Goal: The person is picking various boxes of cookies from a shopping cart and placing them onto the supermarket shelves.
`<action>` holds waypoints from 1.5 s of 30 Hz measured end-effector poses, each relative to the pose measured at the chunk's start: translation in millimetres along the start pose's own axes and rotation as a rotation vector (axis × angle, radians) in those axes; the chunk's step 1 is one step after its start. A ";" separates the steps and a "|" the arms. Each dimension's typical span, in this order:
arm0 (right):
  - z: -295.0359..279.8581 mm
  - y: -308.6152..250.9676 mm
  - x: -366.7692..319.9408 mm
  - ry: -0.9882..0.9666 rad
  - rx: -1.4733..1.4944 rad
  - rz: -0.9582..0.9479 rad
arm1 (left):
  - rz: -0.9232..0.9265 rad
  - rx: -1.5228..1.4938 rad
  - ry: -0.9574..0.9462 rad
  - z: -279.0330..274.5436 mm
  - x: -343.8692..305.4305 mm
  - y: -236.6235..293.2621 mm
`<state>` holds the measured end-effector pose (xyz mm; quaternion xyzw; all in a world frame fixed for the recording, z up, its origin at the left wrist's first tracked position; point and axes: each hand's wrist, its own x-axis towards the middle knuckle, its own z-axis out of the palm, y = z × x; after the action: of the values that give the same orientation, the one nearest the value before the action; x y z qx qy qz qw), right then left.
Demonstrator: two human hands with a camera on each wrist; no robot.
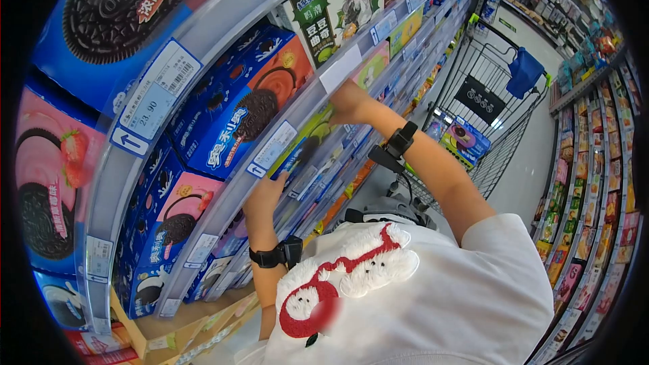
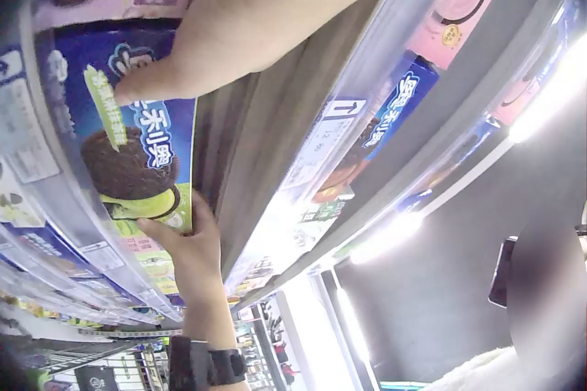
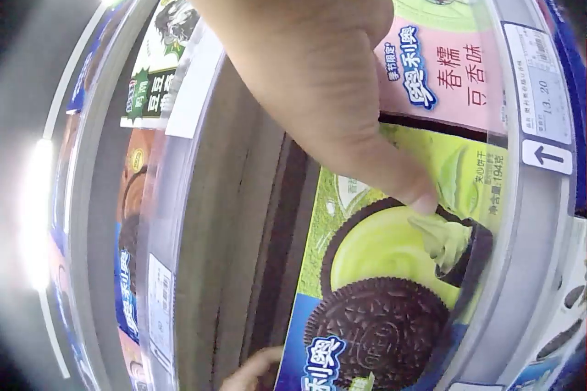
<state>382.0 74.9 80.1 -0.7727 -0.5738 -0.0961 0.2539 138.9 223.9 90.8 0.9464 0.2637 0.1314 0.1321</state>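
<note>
A blue and green box of Oreo cookies (image 3: 390, 318) stands on a shelf behind a clear front strip, its front showing a dark cookie with green cream. My left hand (image 1: 266, 197) holds one end of the box, with the thumb laid across the printed front in the left wrist view. At the other end my right hand (image 1: 353, 105) grips it, thumb on the front and fingers over the top edge. Only a few fingers of the left hand (image 3: 252, 371) show in the right wrist view.
Blue Oreo boxes (image 1: 250, 105) fill the shelf above, with price tags (image 1: 276, 150) along the strips. A pink Oreo box (image 3: 440, 66) stands beside the green one. To the right waits a shopping cart (image 1: 483, 71) with boxes and a blue bag. Another stocked shelf (image 1: 595, 209) lines the aisle.
</note>
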 end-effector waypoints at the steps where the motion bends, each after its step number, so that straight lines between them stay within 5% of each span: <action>1: -1.2 -3.5 -0.5 -0.001 -0.060 -0.024 | 0.035 -0.051 0.032 -5.0 2.1 4.8; 6: -5.2 -23.7 4.6 -0.164 -0.160 -0.085 | -0.005 -0.383 0.016 -12.0 15.8 11.4; 8: -7.3 -38.5 11.4 -0.181 -0.207 -0.144 | -0.074 -0.372 -0.121 -23.6 22.6 13.9; 10: -9.4 -47.9 20.1 -0.273 -0.222 -0.156 | 0.149 -0.243 -0.008 19.1 37.8 -34.4; 17: 13.2 -50.4 33.0 -0.375 0.004 -0.246 | 0.161 -0.068 0.011 19.7 50.6 -31.9; 20: 12.5 -51.0 30.3 -0.226 -0.034 -0.302 | 0.149 -0.070 0.006 14.7 49.6 -25.5; 26: 26.1 -40.5 35.2 -0.361 0.120 -0.275 | 0.138 -0.081 -0.005 10.5 45.7 -17.4; 45: 21.2 -46.2 33.5 -0.256 0.179 -0.268 | 0.142 -0.130 -0.063 7.2 46.4 -1.3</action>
<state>346.6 123.5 89.7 -0.6699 -0.7052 0.0214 0.2314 178.9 248.5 92.0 0.9558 0.1828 0.1273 0.1918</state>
